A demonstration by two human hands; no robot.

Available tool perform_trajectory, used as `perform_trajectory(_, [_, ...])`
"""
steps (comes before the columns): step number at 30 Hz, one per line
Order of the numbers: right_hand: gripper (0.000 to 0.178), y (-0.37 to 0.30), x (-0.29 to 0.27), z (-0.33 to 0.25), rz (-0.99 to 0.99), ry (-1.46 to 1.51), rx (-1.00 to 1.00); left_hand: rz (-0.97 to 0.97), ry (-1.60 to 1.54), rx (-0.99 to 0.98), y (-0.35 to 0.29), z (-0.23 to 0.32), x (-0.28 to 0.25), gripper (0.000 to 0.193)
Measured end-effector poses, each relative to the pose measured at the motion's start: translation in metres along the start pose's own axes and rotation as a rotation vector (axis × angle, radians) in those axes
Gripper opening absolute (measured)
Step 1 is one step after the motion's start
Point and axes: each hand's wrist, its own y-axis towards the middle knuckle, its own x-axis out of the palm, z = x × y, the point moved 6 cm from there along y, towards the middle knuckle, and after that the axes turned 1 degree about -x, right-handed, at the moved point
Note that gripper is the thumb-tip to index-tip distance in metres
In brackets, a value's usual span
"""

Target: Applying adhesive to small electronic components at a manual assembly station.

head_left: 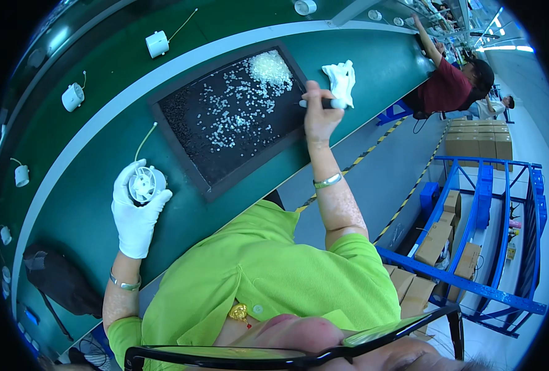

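My left hand (136, 216), in a white glove, grips a small white fan (147, 183) with its blades facing up. A pale wire (144, 141) sticks out from the fan's far side. Bare and closed, my right hand (321, 120) holds a short black-and-white pen-like tool (330, 104) over the right edge of a dark shallow tray (191, 162). Inside that tray are a heap of small translucent pieces (270, 68), scattered pieces of the same kind, and tiny black pieces (176, 114) along the left side.
A crumpled white glove or cloth (341, 80) lies right of the tray. Beyond a pale strip on the green bench stand several white cylinders, one (157, 44) with a wire. A black bag (61, 278) sits at left. Blue racks (466, 284) and a co-worker (441, 86) are at right.
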Motion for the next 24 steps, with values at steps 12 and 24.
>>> perform_trajectory(12, [0.061,-0.032,0.055,-0.058,-0.491,1.006,0.602,-0.058,0.354,0.337,0.001,0.015,0.007,0.057])
perform_trajectory(24, [0.045,-0.163,0.157,-0.122,-0.796,1.189,0.666,0.001,0.331,0.389,0.002,0.011,0.01,0.044])
